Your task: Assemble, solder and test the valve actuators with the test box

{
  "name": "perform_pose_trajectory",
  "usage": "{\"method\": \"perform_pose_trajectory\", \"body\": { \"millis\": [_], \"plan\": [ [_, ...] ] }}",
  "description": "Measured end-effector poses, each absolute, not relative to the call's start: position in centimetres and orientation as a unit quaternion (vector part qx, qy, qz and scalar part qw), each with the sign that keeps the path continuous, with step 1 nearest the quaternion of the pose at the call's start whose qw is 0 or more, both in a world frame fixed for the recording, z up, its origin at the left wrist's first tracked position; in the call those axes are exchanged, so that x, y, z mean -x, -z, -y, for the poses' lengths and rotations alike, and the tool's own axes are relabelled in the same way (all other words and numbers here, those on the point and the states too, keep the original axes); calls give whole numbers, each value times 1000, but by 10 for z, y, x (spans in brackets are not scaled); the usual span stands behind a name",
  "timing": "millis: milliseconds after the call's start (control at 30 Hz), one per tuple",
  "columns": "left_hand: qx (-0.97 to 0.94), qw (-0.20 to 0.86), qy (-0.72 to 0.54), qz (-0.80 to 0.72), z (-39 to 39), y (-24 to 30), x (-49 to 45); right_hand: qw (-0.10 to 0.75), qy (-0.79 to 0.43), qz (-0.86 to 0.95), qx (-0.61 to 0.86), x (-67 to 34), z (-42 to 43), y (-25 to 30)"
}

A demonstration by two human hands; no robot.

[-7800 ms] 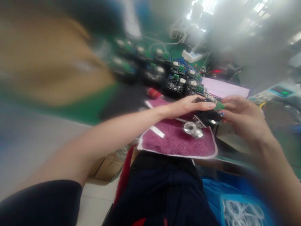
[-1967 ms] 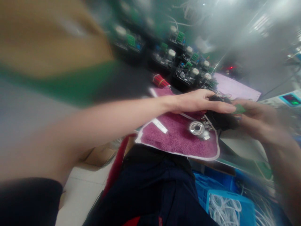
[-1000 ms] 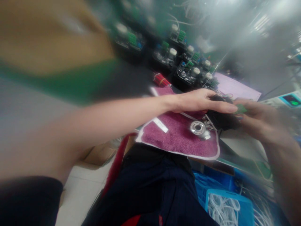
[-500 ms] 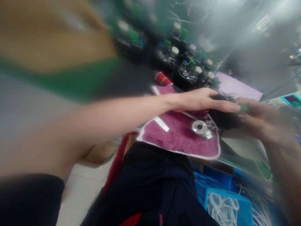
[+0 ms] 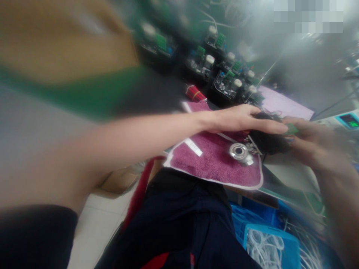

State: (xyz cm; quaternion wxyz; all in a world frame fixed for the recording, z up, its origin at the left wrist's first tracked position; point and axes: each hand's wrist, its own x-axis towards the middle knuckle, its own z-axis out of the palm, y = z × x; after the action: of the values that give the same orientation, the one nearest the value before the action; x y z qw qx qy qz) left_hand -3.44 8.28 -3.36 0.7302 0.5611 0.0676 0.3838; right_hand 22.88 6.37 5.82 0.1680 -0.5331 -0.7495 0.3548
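Note:
My left hand (image 5: 241,117) reaches across a purple towel (image 5: 213,164) and lies over a black device (image 5: 266,142), fingers stretched along its top. My right hand (image 5: 308,144) meets it from the right, fingers closed on the device and on a small green circuit board (image 5: 291,129) at its upper edge. A round metal fitting (image 5: 239,151) sticks out of the device's near side over the towel. The right hand is blurred.
Rows of black units with green boards and white knobs (image 5: 224,74) stand behind. A red bundle (image 5: 195,93) lies by the towel's far corner, a white strip (image 5: 193,147) on it. A blue crate with white rings (image 5: 269,246) sits below right. A pink sheet (image 5: 283,102) lies behind.
Hardly anything has moved in the last second; both hands stay on the black device. The view has drifted slightly.

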Motion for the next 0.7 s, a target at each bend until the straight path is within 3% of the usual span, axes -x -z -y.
{"method": "perform_pose_trajectory", "body": {
  "millis": [700],
  "plan": [
    [-546,744,-379,-61,-81,33,35,163,-357,747,537,-229,-64,-59]
  ]
}}
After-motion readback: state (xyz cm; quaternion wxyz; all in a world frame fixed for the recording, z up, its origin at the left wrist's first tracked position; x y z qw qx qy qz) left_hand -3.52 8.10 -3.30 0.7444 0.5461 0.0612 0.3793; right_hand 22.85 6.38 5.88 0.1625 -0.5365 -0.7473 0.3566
